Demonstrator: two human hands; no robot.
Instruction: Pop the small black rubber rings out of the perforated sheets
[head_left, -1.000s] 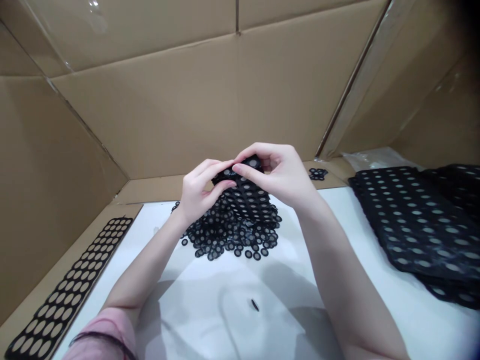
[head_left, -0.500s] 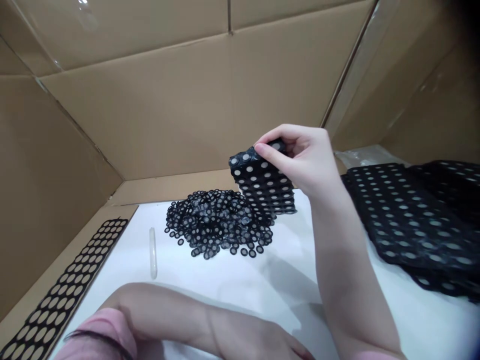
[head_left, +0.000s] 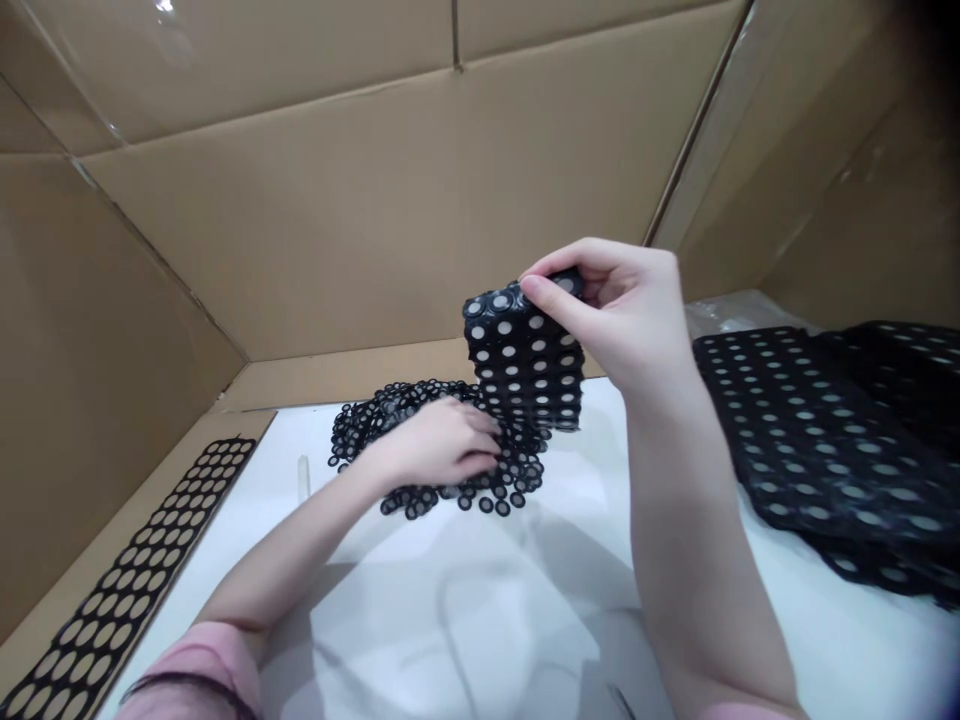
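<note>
A black rubbery sheet (head_left: pixel 525 365) dotted with rows of pale round holes hangs folded over at its top edge. My right hand (head_left: pixel 611 305) pinches that edge between thumb and fingers, holding the sheet above the table. Below and left of it lies a heap of small black rings (head_left: pixel 397 400); the sheet's lower end overlaps the heap in view. Over the heap is my left hand (head_left: pixel 439 440), slightly blurred, its fingers loosely bent and apart, with nothing visible in them. Its fingertips point toward the sheet's lower left edge; whether they touch rings is hidden.
More black dotted sheets (head_left: pixel 817 440) lie stacked at the right. On the left edge, a black strip with large round holes (head_left: pixel 142 560) rests on cardboard. A pale translucent stick (head_left: pixel 303 478) is partly behind my left forearm. Cardboard walls (head_left: pixel 337 230) enclose the white table (head_left: pixel 420 620).
My left hand has swung from the table's near edge up and forward to the heap. My right hand has moved slightly right and up with the sheet, which hangs straighter.
</note>
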